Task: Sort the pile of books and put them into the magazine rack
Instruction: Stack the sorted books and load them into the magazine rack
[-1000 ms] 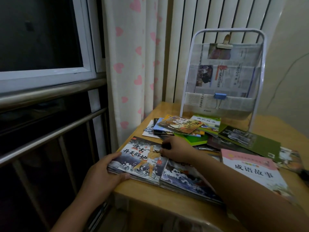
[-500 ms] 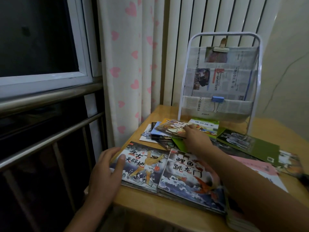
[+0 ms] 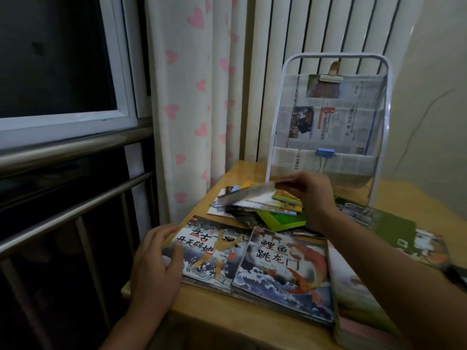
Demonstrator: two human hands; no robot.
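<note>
carefully, the right hand (image 3: 309, 195) is pinching a thin book (image 3: 249, 194) by its edge, lifting it just above the loose pile (image 3: 267, 210) before the magazine rack (image 3: 326, 117). the left hand (image 3: 156, 263) is lying flat, fingers relaxed, steadying the sorted stack (image 3: 214, 251) on the table (image 3: 222, 322); supporting the floppy cover should be stopping it bending.

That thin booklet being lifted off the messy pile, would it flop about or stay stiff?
Probably floppy: the thin blurred booklet seems to sag away from the right hand pinching one edge. Likely light, since fingertips alone hold it. It may slide easily, as the glossy covers in the loose pile of small books look smooth.
</note>
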